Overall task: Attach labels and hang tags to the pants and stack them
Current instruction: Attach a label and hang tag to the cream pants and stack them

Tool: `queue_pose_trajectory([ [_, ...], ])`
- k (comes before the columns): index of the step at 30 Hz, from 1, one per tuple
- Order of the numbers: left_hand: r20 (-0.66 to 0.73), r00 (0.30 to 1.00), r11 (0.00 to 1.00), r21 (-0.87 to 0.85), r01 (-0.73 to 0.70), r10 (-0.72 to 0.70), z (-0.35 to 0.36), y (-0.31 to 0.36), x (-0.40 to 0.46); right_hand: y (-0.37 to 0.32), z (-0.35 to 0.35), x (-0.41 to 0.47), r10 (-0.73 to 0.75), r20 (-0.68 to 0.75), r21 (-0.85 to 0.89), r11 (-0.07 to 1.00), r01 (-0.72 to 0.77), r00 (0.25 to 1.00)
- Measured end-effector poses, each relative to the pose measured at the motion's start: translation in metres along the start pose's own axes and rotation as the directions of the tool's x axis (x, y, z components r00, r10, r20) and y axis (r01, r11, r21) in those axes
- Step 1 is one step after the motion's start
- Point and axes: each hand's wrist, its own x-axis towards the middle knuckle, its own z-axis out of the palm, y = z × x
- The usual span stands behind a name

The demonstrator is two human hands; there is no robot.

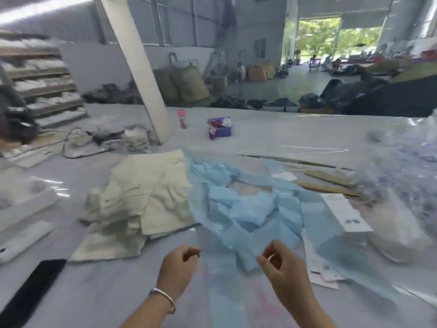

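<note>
A stack of cream pants [142, 204] lies on the grey table [283, 136], left of centre. Beside it on the right spreads a clear blue plastic bag [255, 209] with blue labels inside. White hang tags [343, 214] lie to the right of the bag. My left hand [179, 263], with a silver bangle on the wrist, hovers near the front edge with fingers curled in and nothing visible in them. My right hand [281, 266] is next to the bag's near corner, thumb and fingers pinched on something small that blur hides.
A black phone [30, 290] lies at the front left. White boxes [23, 209] sit at the left edge. A small red bottle [182, 118] and a purple box [220, 129] stand further back. Crumpled clear plastic [402, 162] fills the right. A white pillar [139, 67] rises behind.
</note>
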Motion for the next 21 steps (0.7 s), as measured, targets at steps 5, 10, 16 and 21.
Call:
queue_pose_trajectory([
  [5,-0.260,0.964,0.948,0.315,0.039,0.047,-0.136,-0.069,0.105,-0.058,0.153,0.051,0.002,0.166,0.006,1.000,-0.003,0.986],
  [10,-0.258,0.961,0.783,0.615,0.088,0.094,-0.206,-0.106,0.193,-0.105,0.274,0.096,0.022,0.270,0.043,0.998,-0.035,0.963],
  [16,0.134,0.990,0.622,0.773,-0.128,0.037,-0.214,-0.132,0.257,-0.120,0.359,0.128,0.131,0.341,-0.031,0.991,-0.128,0.931],
  [21,0.229,0.959,0.564,0.775,-0.283,0.166,-0.228,-0.143,0.276,-0.100,0.376,0.173,0.186,0.171,-0.247,0.959,-0.140,0.968],
])
